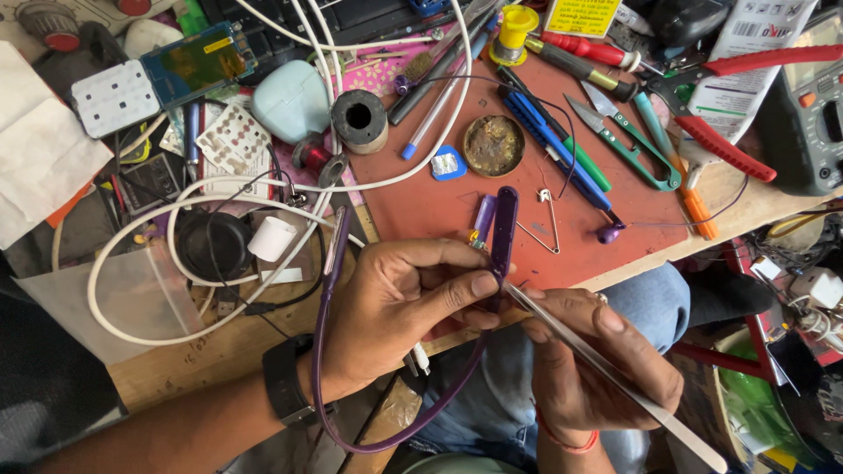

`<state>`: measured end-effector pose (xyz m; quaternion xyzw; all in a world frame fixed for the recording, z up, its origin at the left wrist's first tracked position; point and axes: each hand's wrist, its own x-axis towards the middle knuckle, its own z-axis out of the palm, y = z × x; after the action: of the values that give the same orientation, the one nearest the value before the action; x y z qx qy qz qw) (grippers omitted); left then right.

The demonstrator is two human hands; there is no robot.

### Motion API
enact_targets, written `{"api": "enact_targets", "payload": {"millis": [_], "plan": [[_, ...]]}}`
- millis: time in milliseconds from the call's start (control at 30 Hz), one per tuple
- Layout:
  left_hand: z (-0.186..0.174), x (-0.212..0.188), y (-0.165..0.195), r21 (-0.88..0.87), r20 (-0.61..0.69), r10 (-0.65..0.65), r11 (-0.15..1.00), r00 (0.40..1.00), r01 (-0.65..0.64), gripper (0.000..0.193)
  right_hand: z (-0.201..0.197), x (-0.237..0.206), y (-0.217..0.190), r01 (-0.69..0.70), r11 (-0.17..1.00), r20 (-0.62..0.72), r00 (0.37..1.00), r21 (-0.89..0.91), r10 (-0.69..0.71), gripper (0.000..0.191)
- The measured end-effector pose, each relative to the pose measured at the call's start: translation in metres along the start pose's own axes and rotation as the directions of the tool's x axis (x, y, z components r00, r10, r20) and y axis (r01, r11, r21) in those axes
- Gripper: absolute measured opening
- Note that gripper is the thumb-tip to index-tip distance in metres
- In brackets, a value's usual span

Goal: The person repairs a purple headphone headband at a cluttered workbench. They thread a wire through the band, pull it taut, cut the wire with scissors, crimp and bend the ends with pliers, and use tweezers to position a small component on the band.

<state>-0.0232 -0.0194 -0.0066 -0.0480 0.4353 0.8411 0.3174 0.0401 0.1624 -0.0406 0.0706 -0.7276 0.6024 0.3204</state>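
A small electronics repair workshop is shown. A cluttered wooden bench is covered by a red work mat, on which screwdrivers, red-handled pliers and a solder flux tin are laid. A multimeter is seen far right, loose circuit boards far left.

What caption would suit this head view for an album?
Left hand pinches a purple neckband earphone while the right hand works metal tweezers into it, above a cluttered red mat.

snips right of tin, on mat
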Motion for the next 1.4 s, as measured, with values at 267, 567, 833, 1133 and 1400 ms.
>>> {"api": "enact_targets", "payload": {"millis": [267,567,833,1133,1400], "plan": [[0.000,0.000,0.002,0.003,-0.018,-0.019,1.000,1.000,0.020,0.016,-0.004,0.007,0.007,0.106,0.994,0.095,0.990,-0.006,-0.105,0.040],[0.000,0.001,0.003,-0.006,0.022,-0.015,1.000,1.000,0.015,0.017,-0.003,0.018,0.010,0.191,0.981,0.123,0.975,-0.030,-0.186,0.026],[-0.002,0.003,0.003,0.044,0.047,0.036,0.998,0.998,-0.038,0.017,-0.003,0.026,0.007,0.199,0.979,0.132,0.972,-0.032,-0.194,0.026],[-0.003,0.003,0.002,0.012,0.054,0.025,1.000,0.998,-0.026,0.017,-0.005,0.041,0.012,0.334,0.942,0.218,0.921,-0.016,-0.323,0.017],[-0.007,0.004,-0.004,0.014,0.085,0.082,0.996,0.993,-0.083,0.013,-0.005,0.056,0.005,0.507,0.861,0.337,0.817,-0.033,-0.468,0.022]]}}
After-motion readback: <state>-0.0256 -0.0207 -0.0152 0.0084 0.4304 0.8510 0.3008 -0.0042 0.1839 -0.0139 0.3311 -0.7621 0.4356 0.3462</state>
